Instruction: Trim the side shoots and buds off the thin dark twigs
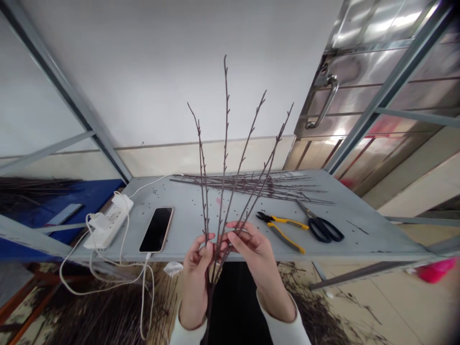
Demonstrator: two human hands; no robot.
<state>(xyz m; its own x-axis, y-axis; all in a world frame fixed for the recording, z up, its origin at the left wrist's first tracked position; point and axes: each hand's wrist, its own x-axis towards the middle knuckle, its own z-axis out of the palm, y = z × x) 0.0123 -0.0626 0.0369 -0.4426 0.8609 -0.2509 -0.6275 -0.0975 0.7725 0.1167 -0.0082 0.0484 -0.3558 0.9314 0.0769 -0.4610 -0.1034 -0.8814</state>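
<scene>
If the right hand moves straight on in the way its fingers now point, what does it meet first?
The right hand would probably meet the thin dark-brown branching twigs first, just past its fingertips and before the left hand, though the depth is hard to judge.

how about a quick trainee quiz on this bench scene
1. True or false: the black-handled scissors lie to the right of the yellow-handled pliers on the grey metal shelf.
2. Multiple choice: what do the left hand and right hand hold? A) a branched twig, B) a smartphone, C) a power strip.
3. Short answer: how many stem tips of the twig rise above the hands?

Key: 1 true; 2 A; 3 four
</scene>
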